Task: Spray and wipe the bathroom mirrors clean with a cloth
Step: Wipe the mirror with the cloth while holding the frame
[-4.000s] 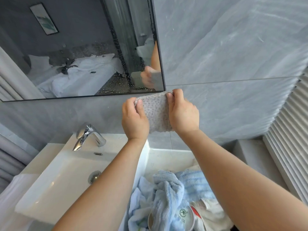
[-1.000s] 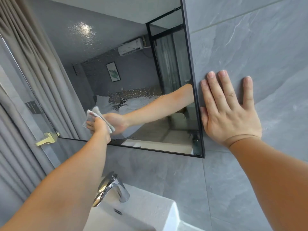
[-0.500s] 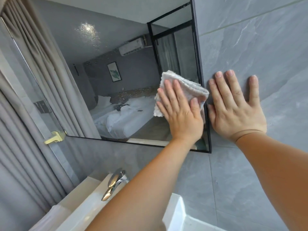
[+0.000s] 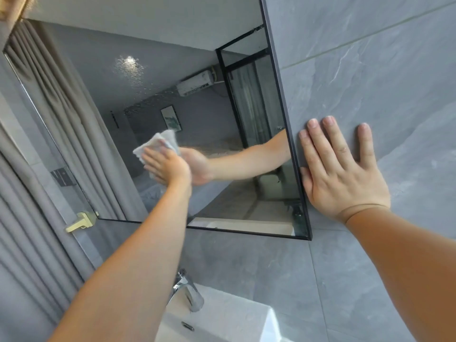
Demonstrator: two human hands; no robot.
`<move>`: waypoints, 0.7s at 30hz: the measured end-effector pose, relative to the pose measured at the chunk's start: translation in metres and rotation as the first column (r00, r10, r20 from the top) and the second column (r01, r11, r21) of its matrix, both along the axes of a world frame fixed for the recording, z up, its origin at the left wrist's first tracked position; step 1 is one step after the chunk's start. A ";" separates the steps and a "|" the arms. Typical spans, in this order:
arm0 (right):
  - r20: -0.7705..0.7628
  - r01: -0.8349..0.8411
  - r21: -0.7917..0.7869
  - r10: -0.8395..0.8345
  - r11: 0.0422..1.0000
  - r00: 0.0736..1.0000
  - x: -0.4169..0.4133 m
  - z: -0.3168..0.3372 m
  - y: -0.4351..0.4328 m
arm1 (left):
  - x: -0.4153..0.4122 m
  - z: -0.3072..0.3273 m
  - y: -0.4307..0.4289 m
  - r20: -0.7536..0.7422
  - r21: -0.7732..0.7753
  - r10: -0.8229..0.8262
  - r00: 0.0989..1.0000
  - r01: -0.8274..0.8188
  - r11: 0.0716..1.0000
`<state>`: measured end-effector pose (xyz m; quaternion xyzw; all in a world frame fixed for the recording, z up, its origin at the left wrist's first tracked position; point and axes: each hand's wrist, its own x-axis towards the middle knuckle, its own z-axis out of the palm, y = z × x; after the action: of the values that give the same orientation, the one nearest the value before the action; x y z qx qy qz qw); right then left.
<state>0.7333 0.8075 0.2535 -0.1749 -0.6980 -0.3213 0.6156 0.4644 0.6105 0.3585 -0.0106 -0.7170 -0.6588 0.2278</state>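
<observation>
Grey wall: large stone-look grey wall tiles [image 4: 370, 70] with pale veins and thin grout lines run behind and to the right of everything else.
Mirror: a big rectangular mirror with a thin black frame [image 4: 160, 82] hangs on that wall and reflects a bedroom. Fine speckles show on the upper glass.
Curtain: a pleated grey fabric curtain [image 4: 27, 243] hangs down the left side, next to the mirror's left edge.
Basin: a white rectangular ceramic basin [image 4: 222, 322] sits below the mirror, partly hidden by the left forearm.
Right hand [image 4: 343, 174]: it lies flat on the tiles just beside the mirror's right frame, fingers straight and spread wide. The thumb side rests against the black edge, and it holds nothing.
Left hand [image 4: 167, 166]: it reaches to the middle of the glass, fingers stretched over the cloth and pressing it to the mirror. It is blurred and the thumb is out of sight.
Tap: a chrome single-lever tap [image 4: 190, 294] stands at the back of the basin.
Cloth: a small pale grey-white wiping cloth [image 4: 158, 141] is on the mirror glass under the left fingers, its edges poking out above them.
Handle: a pale gold lever handle [image 4: 81, 222] sits by the mirror's lower left corner.
</observation>
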 end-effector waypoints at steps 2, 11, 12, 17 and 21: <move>0.002 -0.002 -0.004 0.002 1.000 1.000 0.000 0.000 -0.001 | 0.056 -0.023 0.027 -0.228 -0.149 -0.046 0.973 0.012 0.989; 0.041 -0.022 -0.066 0.025 0.998 0.999 0.002 0.001 -0.003 | 0.143 -0.036 0.069 -0.639 -0.562 -0.374 0.673 -0.077 0.823; 0.036 -0.013 -0.064 0.015 0.998 0.999 0.002 0.001 -0.003 | 0.123 -0.021 0.060 -0.619 -0.520 -0.315 0.719 -0.075 0.851; 0.012 0.005 -0.023 -0.005 1.000 1.000 0.001 0.001 -0.001 | -0.003 0.064 -0.008 -0.111 -0.071 -0.070 0.991 0.062 0.996; 0.000 0.021 0.000 -0.021 1.000 1.000 0.000 0.000 -0.001 | -0.037 0.085 -0.024 0.066 0.141 -0.035 0.997 0.025 0.990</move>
<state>0.7334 0.8068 0.2537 -0.1820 -0.6963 -0.3277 0.6121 0.4271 0.5868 0.4435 0.0172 -0.6762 -0.7107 0.1933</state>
